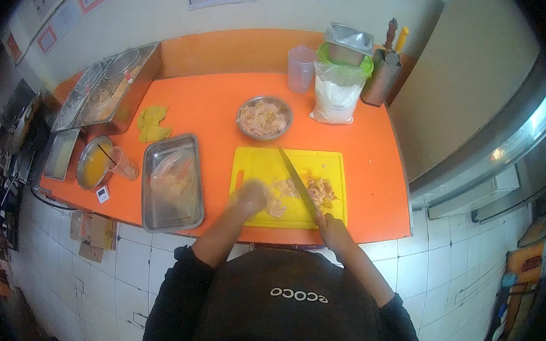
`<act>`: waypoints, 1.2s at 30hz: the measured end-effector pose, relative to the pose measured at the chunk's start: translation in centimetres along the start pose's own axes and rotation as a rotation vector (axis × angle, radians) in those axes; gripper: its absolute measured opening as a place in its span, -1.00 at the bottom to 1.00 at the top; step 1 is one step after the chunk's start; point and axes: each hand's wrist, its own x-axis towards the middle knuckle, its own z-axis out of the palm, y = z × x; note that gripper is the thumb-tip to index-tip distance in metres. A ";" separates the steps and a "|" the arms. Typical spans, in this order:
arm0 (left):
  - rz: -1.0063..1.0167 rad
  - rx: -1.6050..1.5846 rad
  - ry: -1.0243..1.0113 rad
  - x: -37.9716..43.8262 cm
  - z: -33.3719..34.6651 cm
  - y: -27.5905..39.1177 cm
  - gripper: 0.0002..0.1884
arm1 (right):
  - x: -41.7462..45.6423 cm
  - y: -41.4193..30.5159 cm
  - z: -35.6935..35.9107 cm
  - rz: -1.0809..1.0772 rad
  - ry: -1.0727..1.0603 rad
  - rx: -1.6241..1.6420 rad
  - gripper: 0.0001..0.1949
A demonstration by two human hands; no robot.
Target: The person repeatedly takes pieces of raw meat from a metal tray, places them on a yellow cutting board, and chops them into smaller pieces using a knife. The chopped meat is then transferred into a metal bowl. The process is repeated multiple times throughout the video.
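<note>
My right hand (331, 229) grips the handle of a long kitchen knife (299, 181), whose blade slants up and left across a yellow cutting board (250, 162). Chopped meat (322, 192) is heaped on the board to the right of the blade. Pale raw meat pieces (277, 208) lie left of it. My left hand (252, 196), apparently in a clear plastic glove, is blurred over the board's left side near these pieces; whether its fingers hold anything cannot be seen. Behind the board stands a metal bowl (262, 135) of pale raw meat pieces.
Left of the board, a metal tray (151, 181) holds a plastic bag (175, 173). Farther left are a yellow cloth (154, 123), a bowl of yellow liquid (93, 170), a plastic cup (125, 166) and metal bins (139, 85). At the back right stand a jug (301, 70), white powder (336, 99) and a utensil holder (380, 80).
</note>
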 end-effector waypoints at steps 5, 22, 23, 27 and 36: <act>0.137 -0.340 0.106 1.8 -7.4 1.2 -0.82 | -1.1 0.6 -0.7 0.159 0.021 0.141 -0.47; 0.207 -0.178 0.488 -6.6 4.9 3.9 -0.82 | -0.5 -2.2 0.6 0.034 -0.079 -0.210 -0.48; 0.168 -0.248 0.493 -6.8 5.3 4.2 -0.83 | -0.2 -2.3 1.0 0.040 -0.075 -0.231 -0.47; 0.019 -0.678 0.565 -6.8 6.9 5.1 -0.87 | 2.2 -2.3 2.6 -0.105 -0.022 -0.306 -0.60; -0.027 -0.248 0.449 -6.2 3.2 6.0 -0.96 | 15.0 -5.5 7.1 -0.452 0.065 -0.461 -0.75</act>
